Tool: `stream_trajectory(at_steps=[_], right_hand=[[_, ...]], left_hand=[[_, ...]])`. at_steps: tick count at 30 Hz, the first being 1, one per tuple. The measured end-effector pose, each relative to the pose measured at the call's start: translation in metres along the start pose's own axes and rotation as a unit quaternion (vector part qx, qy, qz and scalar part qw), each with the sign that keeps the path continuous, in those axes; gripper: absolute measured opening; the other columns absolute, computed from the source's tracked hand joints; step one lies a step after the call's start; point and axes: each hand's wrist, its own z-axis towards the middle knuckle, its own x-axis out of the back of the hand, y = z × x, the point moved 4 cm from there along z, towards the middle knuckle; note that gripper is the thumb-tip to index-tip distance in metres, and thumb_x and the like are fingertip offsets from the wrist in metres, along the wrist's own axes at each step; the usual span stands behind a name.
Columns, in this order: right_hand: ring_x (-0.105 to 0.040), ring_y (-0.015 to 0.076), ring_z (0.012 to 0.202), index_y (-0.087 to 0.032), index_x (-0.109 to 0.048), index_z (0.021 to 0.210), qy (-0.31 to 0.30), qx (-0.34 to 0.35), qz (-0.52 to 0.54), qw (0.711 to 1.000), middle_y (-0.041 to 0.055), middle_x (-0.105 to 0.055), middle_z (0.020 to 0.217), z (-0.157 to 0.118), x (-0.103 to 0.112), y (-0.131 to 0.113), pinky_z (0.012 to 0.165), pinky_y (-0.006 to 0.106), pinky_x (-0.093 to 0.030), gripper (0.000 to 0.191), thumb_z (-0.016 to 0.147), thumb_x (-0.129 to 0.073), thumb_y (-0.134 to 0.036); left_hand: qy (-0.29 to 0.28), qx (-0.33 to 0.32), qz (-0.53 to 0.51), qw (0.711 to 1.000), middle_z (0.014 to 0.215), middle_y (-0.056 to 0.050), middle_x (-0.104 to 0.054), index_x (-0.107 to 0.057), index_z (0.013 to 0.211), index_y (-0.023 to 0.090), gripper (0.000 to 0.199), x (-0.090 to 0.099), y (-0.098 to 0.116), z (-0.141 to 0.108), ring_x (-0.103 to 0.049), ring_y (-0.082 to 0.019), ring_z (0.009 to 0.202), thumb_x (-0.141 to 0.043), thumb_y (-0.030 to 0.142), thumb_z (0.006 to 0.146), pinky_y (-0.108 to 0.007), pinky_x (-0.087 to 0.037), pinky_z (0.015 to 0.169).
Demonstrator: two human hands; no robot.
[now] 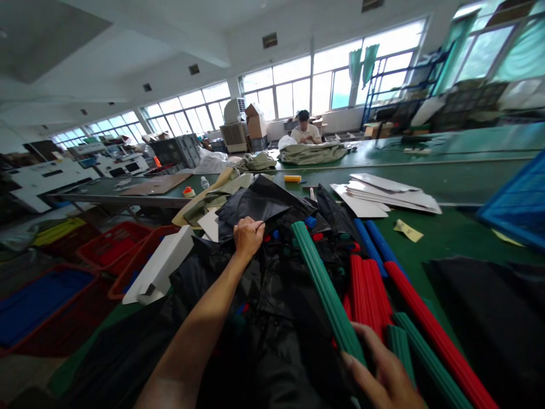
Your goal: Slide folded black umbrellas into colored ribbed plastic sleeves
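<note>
- Big bright windows run along the far wall of a wide work room, and a long green work table stretches from there up to the hands.
- Far off, a person sits behind a pile of pale green cloth.
- Down on the floor to the left stand red plastic crates, and a blue plastic crate sits at the far right.
- Flat white card sheets lie in a neat stack on the table, maybe set apart to keep them flat and clean.
- The left hand is on top of a big heap of shiny black cloth. Its fingers press together and pinch a fold, which seems to keep the cloth from sliding.
- The right hand is at the bottom edge of the view. Its fingers curl around the low end of a long green ribbed plastic rod. The hand looks closed, but I cannot tell how tight it is.
- That rod lies slanted across the black heap.
- Long red ribbed plastic rods and long blue plastic rods lie just beside it. Each colour stays in its own group, perhaps so it is easy to find.
</note>
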Motion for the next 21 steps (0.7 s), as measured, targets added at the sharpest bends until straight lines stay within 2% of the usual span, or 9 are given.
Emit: stream_trajectory(at_steps=[4, 7, 10, 15, 21], right_hand=[[-0.065, 0.0214, 0.082, -0.017, -0.054, 0.111, -0.075, 0.104, -0.087, 0.988, 0.0078, -0.067, 0.095, 0.057, -0.019, -0.014, 0.074, 0.033, -0.052, 0.035, 0.084, -0.05, -0.039], [-0.063, 0.0221, 0.086, -0.015, -0.053, 0.11, -0.065, 0.191, -0.145, 0.969, 0.0102, -0.065, 0.097, 0.09, -0.019, -0.019, 0.076, 0.035, -0.051, 0.032, 0.085, -0.049, -0.035], [-0.062, 0.0236, 0.086, -0.013, -0.052, 0.112, -0.05, 0.254, -0.221, 0.94, 0.0136, -0.063, 0.098, 0.114, -0.009, -0.027, 0.075, 0.037, -0.05, 0.034, 0.085, -0.049, -0.033], [-0.063, 0.0246, 0.081, -0.009, -0.052, 0.112, -0.066, 0.269, -0.339, 0.899, 0.0153, -0.061, 0.097, 0.144, 0.004, -0.04, 0.072, 0.037, -0.05, 0.034, 0.084, -0.047, -0.028], [-0.063, 0.0258, 0.095, -0.008, -0.054, 0.113, -0.064, 0.261, -0.379, 0.886, 0.0174, -0.062, 0.106, 0.174, -0.006, -0.055, 0.08, 0.034, -0.048, 0.036, 0.082, -0.051, -0.027]], left_hand=[[0.007, -0.015, -0.023, 1.0, 0.088, -0.003, -0.066, -0.071, 0.099, 0.023, 0.025, -0.003, 0.001, 0.0, -0.056, -0.017, 0.083, -0.05, 0.032, 0.09, -0.03, -0.036, 0.072], [0.028, -0.065, 0.011, 0.997, 0.089, -0.004, -0.067, -0.07, 0.101, 0.022, 0.025, -0.001, 0.0, 0.002, -0.055, -0.019, 0.084, -0.049, 0.032, 0.091, -0.032, -0.034, 0.071], [0.053, -0.125, 0.054, 0.989, 0.088, -0.005, -0.067, -0.069, 0.102, 0.021, 0.026, 0.002, 0.0, 0.005, -0.054, -0.02, 0.084, -0.047, 0.032, 0.092, -0.034, -0.032, 0.071], [0.09, -0.173, 0.031, 0.98, 0.089, -0.005, -0.068, -0.067, 0.103, 0.021, 0.026, 0.002, 0.001, 0.008, -0.055, -0.019, 0.083, -0.046, 0.032, 0.093, -0.035, -0.032, 0.072], [0.076, -0.231, -0.036, 0.969, 0.091, -0.004, -0.07, -0.068, 0.101, 0.02, 0.026, -0.006, 0.007, 0.005, -0.059, -0.017, 0.084, -0.046, 0.031, 0.093, -0.033, -0.035, 0.073]])
